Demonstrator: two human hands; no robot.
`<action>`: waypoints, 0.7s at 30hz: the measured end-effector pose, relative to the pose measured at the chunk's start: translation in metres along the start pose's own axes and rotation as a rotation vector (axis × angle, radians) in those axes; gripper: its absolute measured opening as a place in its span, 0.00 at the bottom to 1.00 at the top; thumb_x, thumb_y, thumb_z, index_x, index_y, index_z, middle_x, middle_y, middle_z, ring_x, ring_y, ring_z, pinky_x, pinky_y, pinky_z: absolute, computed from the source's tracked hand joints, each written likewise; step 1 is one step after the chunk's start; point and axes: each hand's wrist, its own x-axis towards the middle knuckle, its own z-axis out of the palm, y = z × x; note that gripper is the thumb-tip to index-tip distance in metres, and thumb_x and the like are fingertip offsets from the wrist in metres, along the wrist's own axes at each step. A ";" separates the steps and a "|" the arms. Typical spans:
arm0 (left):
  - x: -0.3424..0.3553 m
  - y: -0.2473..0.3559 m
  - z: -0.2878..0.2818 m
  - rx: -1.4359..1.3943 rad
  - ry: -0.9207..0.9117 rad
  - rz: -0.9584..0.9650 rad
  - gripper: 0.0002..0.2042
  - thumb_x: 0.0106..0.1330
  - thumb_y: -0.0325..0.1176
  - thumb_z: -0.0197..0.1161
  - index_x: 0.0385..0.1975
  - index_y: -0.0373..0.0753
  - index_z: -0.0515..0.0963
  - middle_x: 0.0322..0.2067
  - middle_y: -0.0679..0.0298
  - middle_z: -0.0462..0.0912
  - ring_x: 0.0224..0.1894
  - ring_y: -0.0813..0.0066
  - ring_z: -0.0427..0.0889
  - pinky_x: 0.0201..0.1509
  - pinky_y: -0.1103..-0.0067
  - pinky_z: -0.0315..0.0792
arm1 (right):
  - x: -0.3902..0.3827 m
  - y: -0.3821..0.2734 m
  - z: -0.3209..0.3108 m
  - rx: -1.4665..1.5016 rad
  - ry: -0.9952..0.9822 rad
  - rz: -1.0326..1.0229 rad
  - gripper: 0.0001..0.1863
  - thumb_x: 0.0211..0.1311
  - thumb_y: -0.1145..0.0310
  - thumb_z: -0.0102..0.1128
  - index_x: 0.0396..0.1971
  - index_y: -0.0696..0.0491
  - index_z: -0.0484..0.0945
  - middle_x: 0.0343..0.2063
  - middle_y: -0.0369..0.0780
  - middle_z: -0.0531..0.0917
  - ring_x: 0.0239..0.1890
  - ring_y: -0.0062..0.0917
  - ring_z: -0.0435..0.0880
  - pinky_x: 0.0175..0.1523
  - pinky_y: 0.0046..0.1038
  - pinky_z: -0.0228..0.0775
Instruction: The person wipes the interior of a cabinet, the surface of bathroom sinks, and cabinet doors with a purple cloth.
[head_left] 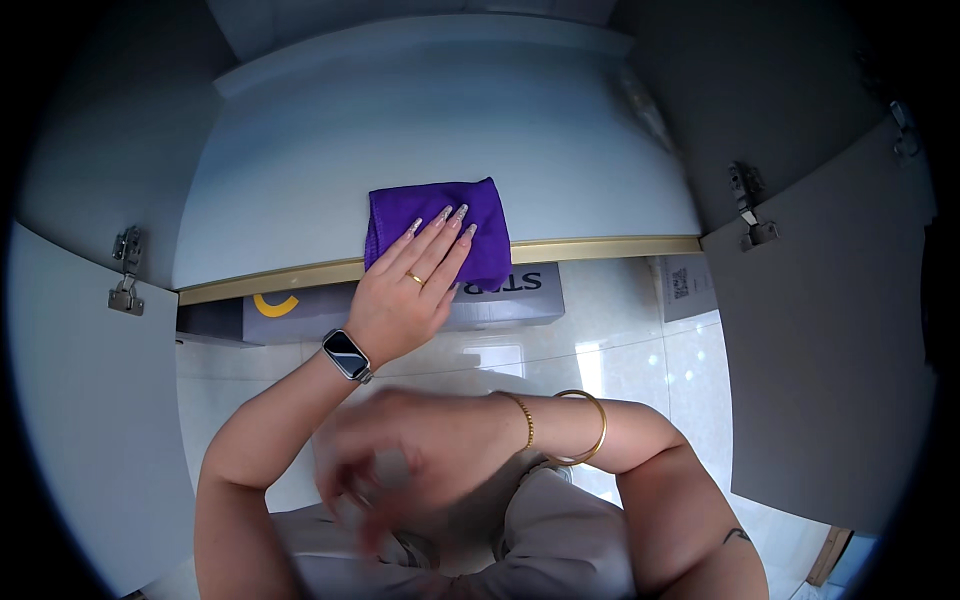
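A folded purple cloth (392, 208) lies at the front of a white cabinet shelf (420, 120), its near part hanging over the gold edge strip (610, 247). My left hand (405, 300) rests flat on the cloth with its fingers stretched out. It wears a ring, and a watch (346, 354) is on that wrist. Nearer my body, my right hand (400, 455) is held in the air over my lap, touching neither shelf nor cloth. Motion smears its fingers, so whether they hold anything cannot be made out. Two gold bracelets (604, 430) circle that wrist.
Cabinet doors stand open at the left (90, 400) and right (820, 380), with metal hinges (127, 270). Below the shelf, a long grey box (340, 310) lies on the glossy tiled floor (630, 340). Another grey box (688, 287) is at the right.
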 end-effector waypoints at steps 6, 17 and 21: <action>-0.001 0.001 -0.005 -0.046 -0.130 -0.057 0.30 0.60 0.37 0.59 0.63 0.33 0.65 0.65 0.52 0.65 0.70 0.59 0.58 0.74 0.62 0.48 | -0.008 0.023 -0.056 -1.354 0.814 0.026 0.33 0.64 0.53 0.58 0.62 0.59 0.64 0.59 0.58 0.65 0.61 0.54 0.65 0.65 0.48 0.55; 0.071 -0.013 0.016 -0.238 -0.119 -0.064 0.26 0.62 0.36 0.56 0.58 0.29 0.68 0.59 0.42 0.69 0.63 0.51 0.66 0.67 0.63 0.61 | -0.027 0.015 -0.143 -1.420 0.860 0.552 0.44 0.67 0.35 0.35 0.65 0.60 0.61 0.65 0.63 0.59 0.70 0.54 0.54 0.72 0.48 0.44; 0.127 -0.023 0.042 -0.260 -0.268 -0.118 0.20 0.65 0.38 0.54 0.52 0.33 0.74 0.53 0.46 0.75 0.58 0.50 0.71 0.63 0.63 0.64 | -0.041 0.001 -0.207 -1.390 0.938 0.609 0.42 0.67 0.36 0.37 0.64 0.60 0.64 0.67 0.58 0.59 0.71 0.49 0.53 0.74 0.45 0.43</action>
